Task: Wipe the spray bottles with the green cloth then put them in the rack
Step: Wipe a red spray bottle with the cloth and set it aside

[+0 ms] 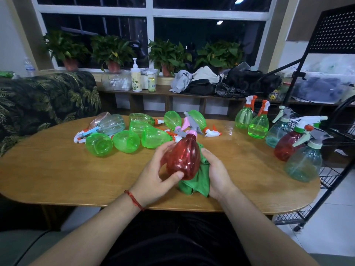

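The left hand [153, 175] is closed around the red spray bottle [182, 158], thumb across its base, nozzle pointing to 12 o'clock. The right hand [217, 173] grips the green cloth [197, 183] against the bottle's right side. Both are above the worktop [57, 169]. Unwiped green bottles [124, 140] lie at 11 o'clock. The rack [330, 169] stands at 3 o'clock.

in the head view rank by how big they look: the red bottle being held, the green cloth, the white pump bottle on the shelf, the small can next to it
1. red bottle, though it is nearest the camera, so this is unsure
2. green cloth, partly hidden by the hands
3. pump bottle
4. can, smallest
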A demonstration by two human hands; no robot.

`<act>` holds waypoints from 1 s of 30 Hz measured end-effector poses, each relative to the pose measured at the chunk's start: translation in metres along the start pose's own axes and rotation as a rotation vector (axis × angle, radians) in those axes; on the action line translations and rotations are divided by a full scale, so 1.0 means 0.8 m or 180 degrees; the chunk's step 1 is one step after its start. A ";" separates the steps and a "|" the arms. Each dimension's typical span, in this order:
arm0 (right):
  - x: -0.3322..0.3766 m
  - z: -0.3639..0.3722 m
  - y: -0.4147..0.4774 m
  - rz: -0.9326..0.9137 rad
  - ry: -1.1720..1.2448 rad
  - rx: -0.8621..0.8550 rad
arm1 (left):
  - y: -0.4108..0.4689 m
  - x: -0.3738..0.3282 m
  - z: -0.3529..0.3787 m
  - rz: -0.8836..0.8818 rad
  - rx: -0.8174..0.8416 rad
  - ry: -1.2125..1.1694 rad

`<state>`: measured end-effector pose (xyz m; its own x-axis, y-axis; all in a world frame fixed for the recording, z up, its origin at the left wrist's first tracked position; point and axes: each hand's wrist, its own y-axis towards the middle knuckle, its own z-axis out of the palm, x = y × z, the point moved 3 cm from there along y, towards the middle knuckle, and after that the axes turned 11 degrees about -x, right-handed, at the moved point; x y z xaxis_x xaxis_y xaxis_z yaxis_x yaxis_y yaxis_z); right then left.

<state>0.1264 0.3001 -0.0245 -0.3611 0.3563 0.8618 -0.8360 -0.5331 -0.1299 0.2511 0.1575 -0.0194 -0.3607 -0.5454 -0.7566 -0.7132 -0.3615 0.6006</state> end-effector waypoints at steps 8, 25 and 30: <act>-0.003 -0.002 0.001 -0.0444 -0.0343 0.0094 | 0.003 0.006 0.002 0.0151 0.0008 0.0430; 0.001 0.004 -0.019 -0.2002 -0.1496 0.0042 | 0.036 0.000 0.003 -0.1815 -0.0970 -0.2234; 0.003 0.007 -0.022 -0.1937 -0.1475 0.0043 | 0.035 0.003 0.004 -0.2369 -0.0530 -0.2410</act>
<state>0.1424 0.3058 -0.0174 0.3741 0.2335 0.8975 -0.8259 -0.3563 0.4369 0.2286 0.1485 -0.0049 -0.1889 0.4440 -0.8759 -0.8370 -0.5393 -0.0928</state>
